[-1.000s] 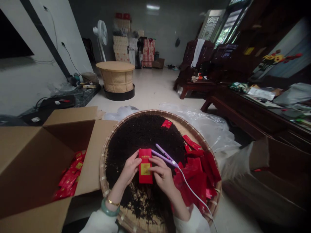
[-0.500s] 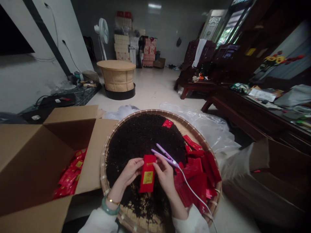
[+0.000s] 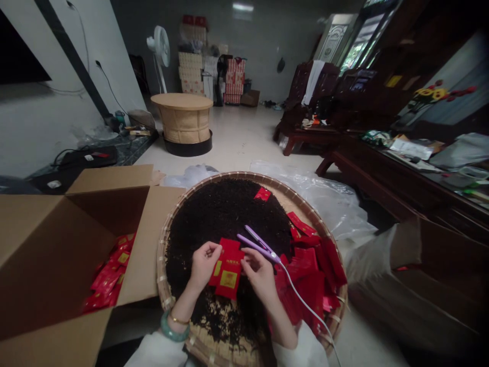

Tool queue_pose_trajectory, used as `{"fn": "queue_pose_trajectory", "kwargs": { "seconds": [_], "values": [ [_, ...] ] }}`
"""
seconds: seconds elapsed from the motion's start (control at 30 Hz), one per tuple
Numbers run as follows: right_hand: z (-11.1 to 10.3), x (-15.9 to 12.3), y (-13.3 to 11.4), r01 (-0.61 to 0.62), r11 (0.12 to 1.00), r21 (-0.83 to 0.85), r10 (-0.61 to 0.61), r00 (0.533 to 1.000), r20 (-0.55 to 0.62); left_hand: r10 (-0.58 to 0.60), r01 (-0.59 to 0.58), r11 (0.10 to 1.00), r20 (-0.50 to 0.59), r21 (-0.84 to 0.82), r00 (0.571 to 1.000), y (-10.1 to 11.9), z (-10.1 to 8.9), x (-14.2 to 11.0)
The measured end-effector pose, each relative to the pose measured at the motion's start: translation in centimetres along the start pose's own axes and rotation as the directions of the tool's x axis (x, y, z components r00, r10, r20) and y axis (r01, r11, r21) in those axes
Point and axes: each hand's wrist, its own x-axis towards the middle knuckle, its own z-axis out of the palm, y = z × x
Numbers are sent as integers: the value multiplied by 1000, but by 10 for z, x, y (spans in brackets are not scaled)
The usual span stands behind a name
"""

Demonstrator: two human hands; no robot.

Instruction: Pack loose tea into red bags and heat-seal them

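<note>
Over a round woven bamboo tray [image 3: 162, 270], both hands hold small red packets [image 3: 231, 264] with yellow labels. Two packets now overlap, fanned apart sideways. My left hand [image 3: 203, 262] pinches the upper left edge, and my right hand [image 3: 260, 269] pinches the right edge. Under them lies a wide heap of dark, dry loose leaves [image 3: 214, 214] that looks like tea. Just beyond my right fingers, a purple flat iron [image 3: 263, 248] rests with its jaws apart, trailing a white cord. A pile of red packets [image 3: 305, 275] fills the tray's right side.
To the left stands an open cardboard box [image 3: 34, 265] with red packets [image 3: 112, 272] inside. One red packet [image 3: 263, 194] lies on the heap's far side. Clear plastic sheeting [image 3: 328, 204] lies behind the tray. At right are another open box [image 3: 428, 275] and a dark wooden table [image 3: 382, 178].
The single packet seen before now shows as two overlapping ones, spread sideways. My left hand has shifted slightly left and up; my right hand stays at the right edge.
</note>
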Motion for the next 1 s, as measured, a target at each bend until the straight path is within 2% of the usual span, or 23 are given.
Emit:
{"fn": "queue_pose_trajectory", "kwargs": {
  "seconds": [0.07, 0.13, 0.2, 0.27, 0.33, 0.4, 0.5, 0.53, 0.6, 0.87, 1.0],
  "values": [
    [-11, -1, 0, 10, 995, -95, 3, 991, 133, 41, -40, 999, -86, 12, 995, -2, -4, 3],
    [-23, -2, 0, 44, 971, -236, 32, 950, 309, 48, -49, 999, -152, 2, 987, -3, -6, 5],
    [-31, -3, -2, 137, 916, -378, 31, 913, 407, 43, -45, 999, -162, -6, 986, -3, -7, 6],
    [-31, -3, -7, 236, 856, -459, -69, 933, 352, 44, -44, 999, -128, 5, 991, -3, -5, 5],
    [-24, -1, -15, 318, 810, -492, -243, 946, 213, 54, -51, 998, -81, 31, 995, -2, -2, 2],
    [-12, 3, -24, 424, 745, -515, -400, 902, 164, 68, -65, 996, -41, 63, 997, -1, 1, 0],
    [6, 7, -32, 593, 598, -539, -534, 796, 285, 103, -102, 990, -6, 94, 995, -2, 2, -2],
    [11, 8, -32, 626, 564, -538, -549, 771, 323, 113, -112, 989, -3, 99, 994, -3, 2, -2],
    [17, 8, -30, 651, 538, -535, -564, 750, 345, 134, -132, 985, -3, 114, 991, -5, 1, -2],
    [20, 7, -17, 551, 624, -555, -563, 809, 170, 259, -259, 927, 36, 271, 965, -4, 2, -7],
    [19, 9, -18, 559, 594, -578, -582, 795, 171, 257, -257, 931, 33, 261, 966, -4, 2, -9]
  ]
}}
